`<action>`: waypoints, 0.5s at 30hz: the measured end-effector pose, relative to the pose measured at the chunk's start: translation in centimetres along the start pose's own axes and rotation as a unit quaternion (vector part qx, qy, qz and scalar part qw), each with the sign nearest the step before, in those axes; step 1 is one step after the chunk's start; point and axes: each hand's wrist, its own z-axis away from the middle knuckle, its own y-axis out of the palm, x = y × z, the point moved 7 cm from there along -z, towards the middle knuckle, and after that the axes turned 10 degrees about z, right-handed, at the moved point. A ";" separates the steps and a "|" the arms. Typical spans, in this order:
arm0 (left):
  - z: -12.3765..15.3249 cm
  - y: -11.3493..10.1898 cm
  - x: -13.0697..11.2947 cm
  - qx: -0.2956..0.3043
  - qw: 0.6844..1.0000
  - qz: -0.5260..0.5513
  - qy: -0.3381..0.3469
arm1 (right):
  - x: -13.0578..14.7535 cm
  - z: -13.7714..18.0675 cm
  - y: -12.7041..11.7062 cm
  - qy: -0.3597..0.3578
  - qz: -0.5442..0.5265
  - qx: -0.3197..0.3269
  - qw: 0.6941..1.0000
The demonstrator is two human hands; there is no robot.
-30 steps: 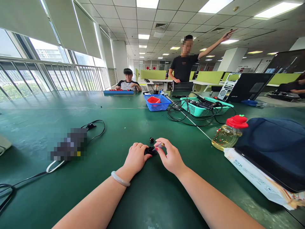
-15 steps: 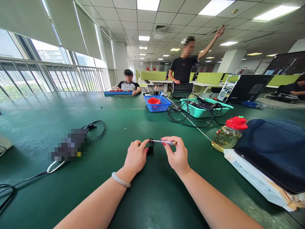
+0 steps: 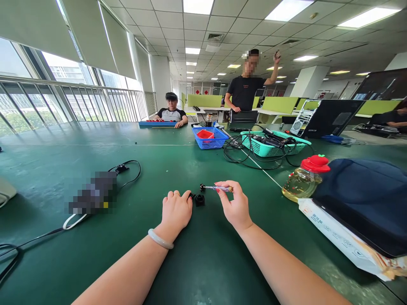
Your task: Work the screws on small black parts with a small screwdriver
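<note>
My right hand (image 3: 237, 207) pinches the clear handle of a small screwdriver (image 3: 219, 188), which points left, nearly level. At the screwdriver's tip is a small dark clump (image 3: 202, 187), too small to make out. Just below it a small black square part (image 3: 199, 200) rests on the green table, apart from both hands. My left hand (image 3: 177, 210), with a pale bangle on its wrist, lies low over the table with fingers bent. A small black piece (image 3: 191, 195) shows at its thumb and fingertips; its kind is unclear.
Ahead stand a blue basket (image 3: 210, 142) and a teal basket (image 3: 267, 149) with cables. At right are a red-lidded bottle (image 3: 303, 180), a navy bag (image 3: 365, 199) and a white packet (image 3: 343, 237). A blurred dark device (image 3: 93, 192) with cables lies left. Two people are across the table.
My left hand has drawn back left from the screwdriver tip, uncovering the black square part. The right hand has hardly moved. The standing person's raised arm has bent and come lower.
</note>
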 end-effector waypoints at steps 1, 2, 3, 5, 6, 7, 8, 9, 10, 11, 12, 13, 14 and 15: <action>0.0 0.0 0.0 0.000 1.000 -0.006 0.000 | 0.0 0.0 0.0 0.000 0.003 0.000 1.000; 0.0 0.0 0.1 -0.001 1.000 -0.013 0.001 | 0.0 0.0 0.0 0.000 0.006 0.000 1.000; 0.0 0.0 0.1 -0.002 1.000 -0.019 0.004 | 0.0 0.0 0.0 -0.001 0.010 0.000 1.000; 0.1 0.0 0.0 -0.006 1.000 -0.027 0.010 | -0.1 0.0 0.0 -0.001 0.018 0.000 1.000; 0.1 -0.1 0.0 -0.009 0.999 -0.030 0.012 | -0.1 -0.1 0.0 0.001 0.022 0.000 1.000; 0.1 -0.1 -0.1 -0.011 0.999 -0.032 0.014 | -0.2 -0.1 0.0 0.004 0.026 0.001 1.000; 0.1 -0.2 -0.1 -0.015 0.999 -0.033 0.015 | -0.2 -0.1 0.0 0.006 0.029 0.002 1.000; 0.1 -0.2 -0.1 -0.020 0.999 -0.033 0.015 | -0.3 -0.1 0.0 0.008 0.032 0.003 0.999; 0.1 -0.3 -0.1 -0.027 0.999 -0.031 0.016 | -0.3 -0.1 0.0 0.009 0.034 0.004 0.999; 0.0 -0.4 -0.1 -0.035 0.999 -0.024 0.020 | -0.3 -0.1 0.0 0.009 0.035 0.005 0.999; 0.0 -0.4 -0.2 -0.044 0.999 -0.014 0.027 | -0.3 -0.1 0.1 0.008 0.035 0.006 0.999; -0.1 -0.4 -0.3 -0.053 0.998 0.002 0.040 | -0.3 -0.1 0.1 0.008 0.035 0.007 0.999; -0.2 -0.4 -0.5 -0.059 0.996 0.021 0.058 | -0.4 -0.2 0.1 0.008 0.034 0.009 0.999; -0.2 -0.3 -0.8 -0.060 0.994 0.044 0.082 | -0.4 -0.2 0.2 0.009 0.031 0.012 0.999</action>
